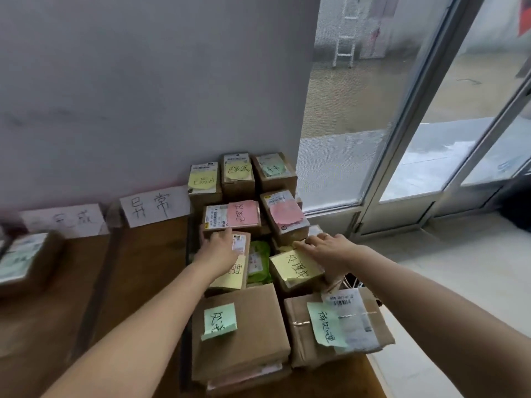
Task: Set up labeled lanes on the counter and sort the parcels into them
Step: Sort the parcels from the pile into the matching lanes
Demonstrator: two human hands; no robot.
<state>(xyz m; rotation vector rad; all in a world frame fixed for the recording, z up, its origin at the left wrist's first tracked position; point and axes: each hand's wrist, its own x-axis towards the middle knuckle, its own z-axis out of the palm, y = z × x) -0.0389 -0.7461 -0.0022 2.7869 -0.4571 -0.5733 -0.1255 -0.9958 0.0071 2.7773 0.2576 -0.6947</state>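
Observation:
Several brown cardboard parcels with coloured sticky notes crowd the right end of the wooden counter (138, 271). My left hand (219, 249) lies flat on a small parcel with a yellow note (231, 278), fingers reaching the edge of a parcel with a pink note (232, 215). My right hand (327, 248) rests with spread fingers on the far edge of another yellow-note parcel (296, 270). Two white paper lane labels (155, 206) (64, 221) lean against the wall. One parcel (27, 261) sits in the left lane.
A dark strip (96, 288) runs across the counter between lanes. Large parcels with green notes (238, 326) (336, 326) lie nearest me. A green packet (258, 261) sits between the small parcels. A glass door (402, 110) stands to the right, with pale floor (431, 282) below.

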